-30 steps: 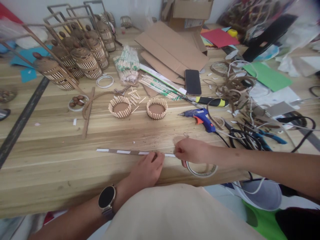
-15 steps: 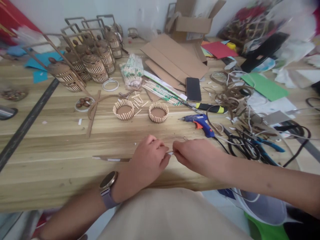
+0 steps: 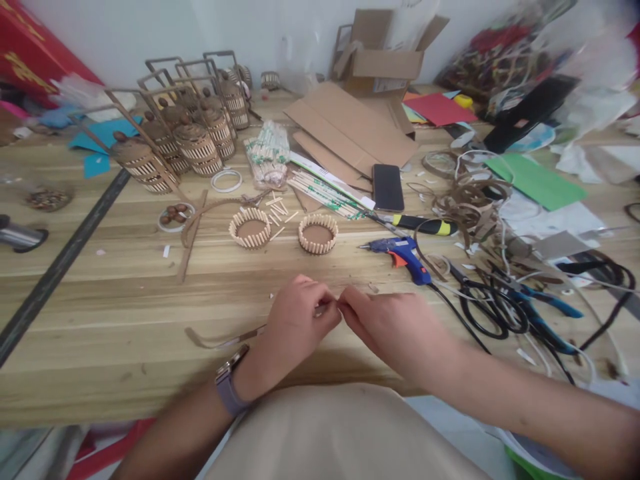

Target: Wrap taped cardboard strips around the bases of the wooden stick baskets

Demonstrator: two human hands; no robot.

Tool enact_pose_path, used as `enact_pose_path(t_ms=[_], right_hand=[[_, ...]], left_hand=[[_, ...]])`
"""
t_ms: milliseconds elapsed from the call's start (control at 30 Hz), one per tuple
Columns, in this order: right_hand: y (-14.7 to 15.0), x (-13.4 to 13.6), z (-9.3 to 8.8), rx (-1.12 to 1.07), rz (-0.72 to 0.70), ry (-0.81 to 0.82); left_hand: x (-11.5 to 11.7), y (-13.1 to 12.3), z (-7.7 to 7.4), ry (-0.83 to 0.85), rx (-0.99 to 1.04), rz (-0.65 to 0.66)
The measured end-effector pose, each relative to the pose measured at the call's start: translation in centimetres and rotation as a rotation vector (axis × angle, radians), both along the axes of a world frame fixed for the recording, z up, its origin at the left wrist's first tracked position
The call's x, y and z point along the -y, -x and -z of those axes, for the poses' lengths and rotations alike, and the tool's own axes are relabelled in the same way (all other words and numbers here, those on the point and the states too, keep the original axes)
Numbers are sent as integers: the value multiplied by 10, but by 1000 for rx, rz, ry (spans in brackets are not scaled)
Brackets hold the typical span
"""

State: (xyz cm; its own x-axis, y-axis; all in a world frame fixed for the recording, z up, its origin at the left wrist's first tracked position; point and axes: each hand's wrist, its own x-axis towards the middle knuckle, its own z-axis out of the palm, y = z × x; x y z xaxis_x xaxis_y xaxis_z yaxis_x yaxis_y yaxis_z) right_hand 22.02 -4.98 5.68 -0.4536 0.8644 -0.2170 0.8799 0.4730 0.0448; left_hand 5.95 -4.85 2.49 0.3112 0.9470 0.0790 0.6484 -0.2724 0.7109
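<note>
A long thin brown cardboard strip (image 3: 220, 340) with pale tape patches lies near the front edge of the wooden table (image 3: 100, 313). My left hand (image 3: 295, 323), with a watch on its wrist, is closed in a pinch on the strip's right end. My right hand (image 3: 390, 327) meets it fingertip to fingertip and also pinches that end. The strip's free left part curls up slightly off the wood. Just behind the hands stand two small round stick-walled baskets (image 3: 250, 227) (image 3: 318, 233).
A blue glue gun (image 3: 400, 250), scissors (image 3: 487, 307) and tangled cords lie to the right. A phone (image 3: 387, 187), flat cardboard, stick bundles (image 3: 267, 153) and coloured paper are further back. Several finished stick lanterns (image 3: 195, 143) stand back left. A dark rail (image 3: 55, 273) crosses the left side.
Both hands have come together at the strip's right end. The right hand left the tape roll, which is out of sight now. The strip has slid right and its left end lifts.
</note>
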Motion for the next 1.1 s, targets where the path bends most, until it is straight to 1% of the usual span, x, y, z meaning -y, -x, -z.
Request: enact_pose_path(t_ms=[100,200,233,300,333,400,467,533,600,700,800,833,900,967,1000,1067,1100], right_hand=[[-6,8,18,-281,-46,-224],[-17,17,32,-555,-102,-416],[-23,19,35,-604,-109,-464],[-35,23,43,-621,-98,-524],[-41,25,47,-601,-90,-538],[-51,25,58,-531,-69,-527],[-56,24,70,-444,-55,-474],[-57,21,81,-341,-39,-407],[-53,20,87,-264,-25,-339],[-46,20,88,-262,-56,-277],[-46,23,81,-303,-65,-291],[-50,24,78,-314,-33,-309],[-67,25,71,-316,100,-347],[-96,25,65,-257,299,-372],[-114,25,62,-202,423,-380],[-150,26,60,-34,649,-368],[-166,27,61,25,717,-315]], left_hand=[[-2,-1,-1,-36,93,-107],[-7,6,-5,-46,219,-284],[-9,10,-7,-35,243,-356],[-15,21,-9,24,273,-486],[-17,25,-10,58,281,-508],[-19,28,-11,112,296,-486],[-19,25,-9,127,298,-417],[-16,20,-7,135,290,-365],[-12,17,-4,140,260,-328],[-8,17,-2,132,199,-287],[-5,19,0,123,149,-258],[-4,19,0,117,137,-251],[-2,19,2,105,121,-234],[-1,19,4,94,110,-216],[-1,19,4,94,104,-207],[0,19,4,93,99,-194],[0,19,4,91,99,-190]])
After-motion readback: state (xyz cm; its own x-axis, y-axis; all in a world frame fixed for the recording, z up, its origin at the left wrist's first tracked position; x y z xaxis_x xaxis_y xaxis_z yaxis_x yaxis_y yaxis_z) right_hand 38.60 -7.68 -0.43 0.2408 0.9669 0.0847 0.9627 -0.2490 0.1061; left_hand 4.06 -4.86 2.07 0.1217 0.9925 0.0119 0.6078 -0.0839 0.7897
